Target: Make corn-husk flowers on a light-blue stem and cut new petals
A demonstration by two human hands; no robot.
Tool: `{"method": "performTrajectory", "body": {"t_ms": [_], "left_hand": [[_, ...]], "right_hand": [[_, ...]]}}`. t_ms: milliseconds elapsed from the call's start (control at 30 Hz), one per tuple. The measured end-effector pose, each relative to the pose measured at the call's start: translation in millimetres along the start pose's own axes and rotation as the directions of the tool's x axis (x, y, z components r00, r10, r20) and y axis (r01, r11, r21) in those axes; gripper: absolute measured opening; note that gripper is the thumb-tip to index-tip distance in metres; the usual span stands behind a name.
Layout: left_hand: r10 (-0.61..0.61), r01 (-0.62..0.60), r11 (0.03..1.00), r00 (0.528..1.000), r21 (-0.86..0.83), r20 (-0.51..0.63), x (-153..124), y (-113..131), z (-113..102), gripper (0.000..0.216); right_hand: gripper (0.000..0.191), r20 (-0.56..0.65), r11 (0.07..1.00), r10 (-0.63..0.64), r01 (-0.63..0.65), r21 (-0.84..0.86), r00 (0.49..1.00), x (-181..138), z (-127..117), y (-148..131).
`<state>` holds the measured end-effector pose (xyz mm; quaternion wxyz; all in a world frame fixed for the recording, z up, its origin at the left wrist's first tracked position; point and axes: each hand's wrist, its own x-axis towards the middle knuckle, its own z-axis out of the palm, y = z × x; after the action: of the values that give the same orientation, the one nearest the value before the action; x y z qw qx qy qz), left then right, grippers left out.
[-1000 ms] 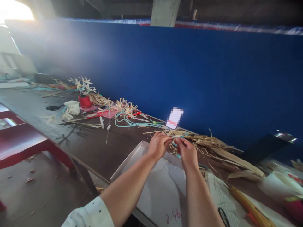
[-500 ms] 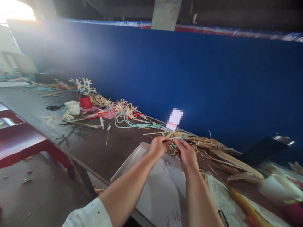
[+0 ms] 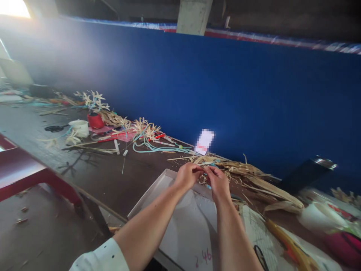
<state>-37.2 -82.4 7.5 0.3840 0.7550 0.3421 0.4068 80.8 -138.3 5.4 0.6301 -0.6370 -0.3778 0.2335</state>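
My left hand [image 3: 188,176] and my right hand [image 3: 218,182] meet fingertip to fingertip above the far edge of a shallow white box lid [image 3: 191,218]. Both are closed in a pinch. Whatever lies between the fingertips is too small and hidden to name. Just beyond my fingers are pale plant-fibre scraps [image 3: 204,161] with bits of light blue among them. A bundle of dried husk strips [image 3: 245,168] stretches off to the right of my right hand.
Left along the table [image 3: 146,169] lie husk flowers [image 3: 145,128] on light blue cords, a red thread spool [image 3: 96,121], a white cup [image 3: 79,128] and black scissors [image 3: 55,128]. A blue partition [image 3: 254,94] stands behind. At right are a dark cylinder [image 3: 306,175] and a white container [image 3: 320,216].
The whole view has shifted slightly, so the things on the table appear a little farther left. My fingertips stay pinched together, with the right hand drawn slightly closer to the left.
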Motion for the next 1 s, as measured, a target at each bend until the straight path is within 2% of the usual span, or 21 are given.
{"method": "performTrajectory", "body": {"t_ms": [100, 233, 367, 500, 667, 733, 1000], "left_hand": [[-0.029, 0.029, 0.999, 0.999, 0.014, -0.032, 2, -2, -1, 0.017], [-0.043, 0.040, 0.999, 0.993, -0.036, -0.107, 4, -5, -3, 0.018], [-0.037, 0.032, 0.998, 0.996, -0.061, -0.080, 2, -5, -2, 0.020], [-0.033, 0.031, 0.999, 0.998, -0.027, -0.051, -1, -1, 0, 0.020], [-0.066, 0.068, 0.997, 0.996, 0.035, -0.064, 0, -2, 2, 0.017], [-0.058, 0.061, 0.997, 0.996, 0.040, -0.074, 1, -3, 3, 0.016], [-0.059, 0.062, 0.997, 0.996, 0.050, -0.071, -1, 1, 3, 0.017]], "right_hand": [[0.041, -0.022, 0.993, 0.035, -0.033, 0.109, 0.999, -1, 2, -2], [0.040, -0.171, 0.974, 0.038, 0.001, 0.225, 0.985, 1, -1, -1], [0.041, -0.271, 0.964, 0.072, 0.003, 0.267, 0.960, 5, -2, 3], [0.040, -0.252, 0.972, 0.049, 0.013, 0.236, 0.966, 5, 1, 4], [0.040, -0.245, 0.933, -0.004, 0.091, 0.348, 0.970, -1, 5, -4], [0.041, -0.215, 0.933, -0.029, 0.104, 0.344, 0.976, -2, 5, -6], [0.048, -0.191, 0.962, 0.054, 0.000, 0.273, 0.980, 0, 7, -2]]}}
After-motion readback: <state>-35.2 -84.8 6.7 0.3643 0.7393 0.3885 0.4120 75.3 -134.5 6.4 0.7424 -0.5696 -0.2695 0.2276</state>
